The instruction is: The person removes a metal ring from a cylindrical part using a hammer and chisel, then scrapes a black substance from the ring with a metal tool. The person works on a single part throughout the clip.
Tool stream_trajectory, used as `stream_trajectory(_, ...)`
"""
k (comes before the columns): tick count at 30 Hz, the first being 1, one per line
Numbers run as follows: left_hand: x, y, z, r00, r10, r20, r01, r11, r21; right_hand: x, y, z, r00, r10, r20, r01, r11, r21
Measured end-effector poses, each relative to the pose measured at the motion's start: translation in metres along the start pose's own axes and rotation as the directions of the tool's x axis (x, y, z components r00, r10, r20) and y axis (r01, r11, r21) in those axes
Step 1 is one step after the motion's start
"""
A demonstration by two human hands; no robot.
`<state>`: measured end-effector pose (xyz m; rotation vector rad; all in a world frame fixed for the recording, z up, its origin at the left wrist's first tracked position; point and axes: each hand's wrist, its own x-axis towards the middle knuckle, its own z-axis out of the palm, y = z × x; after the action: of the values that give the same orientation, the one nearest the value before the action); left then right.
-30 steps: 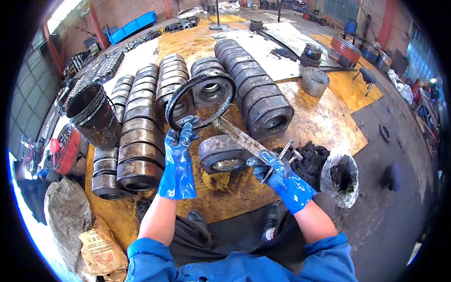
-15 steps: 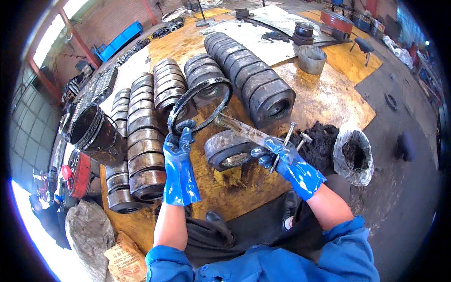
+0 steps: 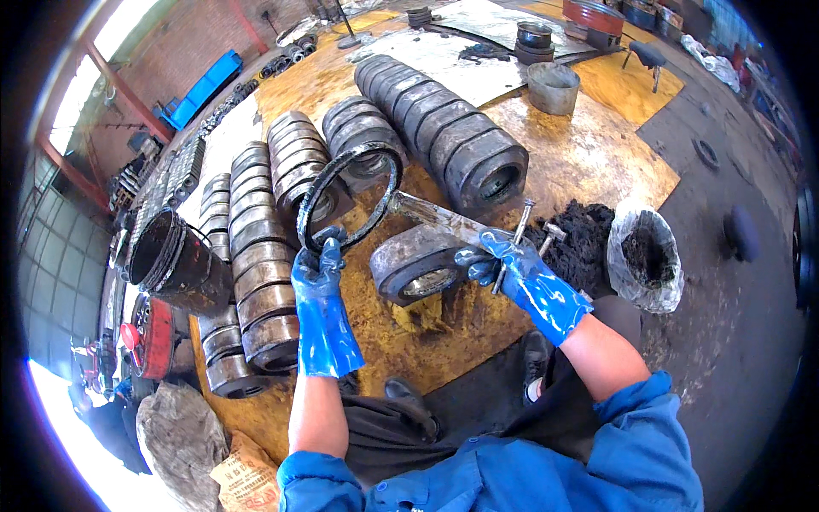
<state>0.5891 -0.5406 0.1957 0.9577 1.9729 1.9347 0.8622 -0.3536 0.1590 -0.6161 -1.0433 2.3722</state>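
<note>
My left hand [image 3: 317, 271], in a blue rubber glove, pinches the lower edge of a wet-looking black ring [image 3: 314, 194], which is tilted up. My right hand [image 3: 509, 260], gloved the same way, is closed around the flat wooden handle of a brush [image 3: 439, 220]. The brush's bristle end meets or nearly meets the ring's right side. A metal rod [image 3: 517, 229] with a headed end crosses at my right fingers; whether they grip it, I cannot tell. Just below the brush sits a thick, dark rounded block [image 3: 405, 266] with a round opening.
Rows of similar dark blocks [image 3: 435, 119] stretch away across the stained sheets. A black bucket [image 3: 183, 260] stands at left. To the right lie a dark fibrous heap [image 3: 573, 235] and a clear-lined bag [image 3: 646, 256] with dark contents. A grey metal tub [image 3: 553, 89] stands beyond.
The view has shifted slightly. Both hands keep their holds on the ring and brush; the ring appears a little more upright and narrower, and the brush end stays at its right side.
</note>
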Motion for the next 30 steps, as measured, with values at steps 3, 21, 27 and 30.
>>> stream_trajectory(3, -0.003, 0.008, 0.003, 0.999, -0.042, -0.012, 0.042, 0.999, -0.003, 0.0, -0.004, 0.005, 0.999, -0.033, -0.025, 0.034, 0.998, 0.059)
stream_trajectory(21, 0.001, 0.002, 0.018, 0.934, -0.356, 0.012, 0.318, 0.818, -0.479, -0.006, 0.017, 0.012, 0.939, 0.298, 0.17, -0.334, 0.909, 0.25)
stream_trajectory(27, 0.0, -0.008, 0.013, 0.971, -0.238, 0.031, 0.223, 0.848, -0.481, 0.001, 0.024, 0.008, 0.914, 0.361, 0.184, -0.403, 0.851, 0.337)
stream_trajectory(30, -0.002, -0.004, 0.015, 0.99, -0.131, 0.047, 0.138, 0.898, -0.418, 0.007, 0.026, 0.002, 0.907, 0.36, 0.217, -0.419, 0.808, 0.413)
